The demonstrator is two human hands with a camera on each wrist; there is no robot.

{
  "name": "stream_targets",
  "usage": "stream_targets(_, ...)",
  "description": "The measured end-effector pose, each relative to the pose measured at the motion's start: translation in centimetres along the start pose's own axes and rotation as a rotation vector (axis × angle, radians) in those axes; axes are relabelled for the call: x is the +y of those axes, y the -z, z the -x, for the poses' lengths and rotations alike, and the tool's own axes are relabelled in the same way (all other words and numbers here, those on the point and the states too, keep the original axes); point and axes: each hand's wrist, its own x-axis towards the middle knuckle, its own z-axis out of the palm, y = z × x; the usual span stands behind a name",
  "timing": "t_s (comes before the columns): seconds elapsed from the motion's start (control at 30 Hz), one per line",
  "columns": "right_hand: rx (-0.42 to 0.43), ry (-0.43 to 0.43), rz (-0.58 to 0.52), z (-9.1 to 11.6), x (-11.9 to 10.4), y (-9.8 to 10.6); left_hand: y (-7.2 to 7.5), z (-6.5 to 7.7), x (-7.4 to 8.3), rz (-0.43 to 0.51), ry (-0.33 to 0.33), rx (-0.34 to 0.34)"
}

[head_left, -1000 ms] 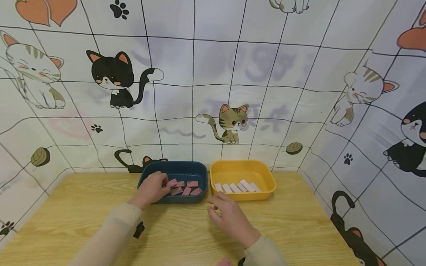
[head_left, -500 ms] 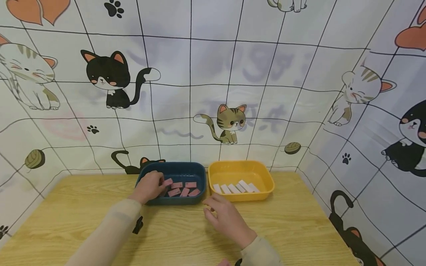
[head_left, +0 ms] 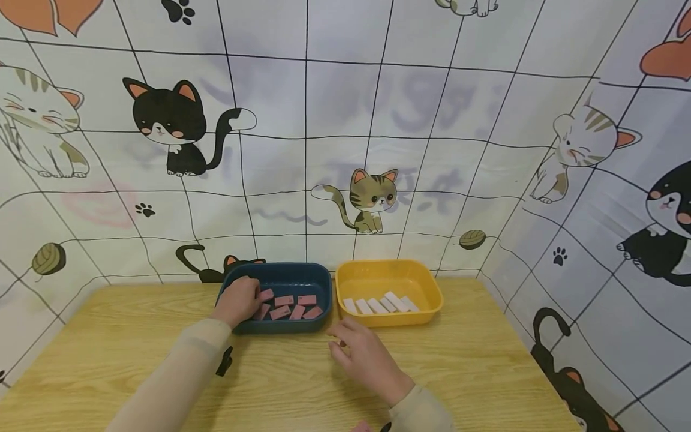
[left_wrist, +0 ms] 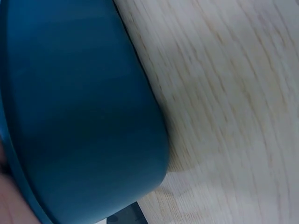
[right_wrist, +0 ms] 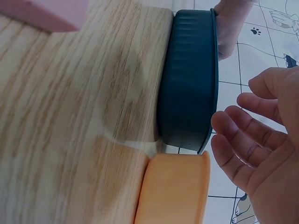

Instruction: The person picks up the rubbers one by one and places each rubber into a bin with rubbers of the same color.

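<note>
Inside the left part of the blue bin (head_left: 275,327), my left hand (head_left: 237,301) reaches down over its left wall. The fingertips are hidden behind the back of the hand, so whether they hold anything is unclear. Beside them lie several pink blocks (head_left: 283,300) on the bin's floor. In the left wrist view the bin's outer wall (left_wrist: 84,107) covers most of the hand. My right hand (head_left: 369,360) hovers in front of the gap between the bins, its fingers (right_wrist: 229,154) loosely bent and holding nothing.
A yellow bin (head_left: 388,321) stands right of the blue one, with several white blocks (head_left: 378,305) along its front side. Another pink block (head_left: 361,426) lies by my right sleeve on the wooden table (head_left: 291,384). A cat-patterned cloth wall rises behind.
My left hand has shifted slightly left inside the blue bin, uncovering a pink block beside its fingers. My right hand hardly moves. The whole head view has drifted a little.
</note>
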Motion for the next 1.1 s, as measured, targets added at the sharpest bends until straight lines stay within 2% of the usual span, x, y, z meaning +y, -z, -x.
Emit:
stream_targets(0.2, -0.043, -0.04, -0.011, 0.1, 0.0, 0.0, 0.1, 0.0, 0.1, -0.011, -0.003, 0.002)
stream_targets(0.57, -0.046, -0.037, -0.007, 0.3, 0.0, -0.1, 0.2, 0.0, -0.3, 0.008, 0.007, -0.023)
stream_targets(0.77, -0.054, -0.047, -0.015, 0.4, 0.1, -0.1, 0.4, 0.2, -0.2, 0.015, -0.027, -0.002)
stream_targets(1.0, -0.052, -0.069, -0.018, 0.6, 0.3, 0.0, 1.2, 1.1, 1.0, 0.066, -0.046, 0.006)
stream_targets(1.1, -0.048, -0.073, -0.018, 0.6, 0.2, 0.0, 1.3, 1.8, 1.7, 0.075, -0.073, 0.031)
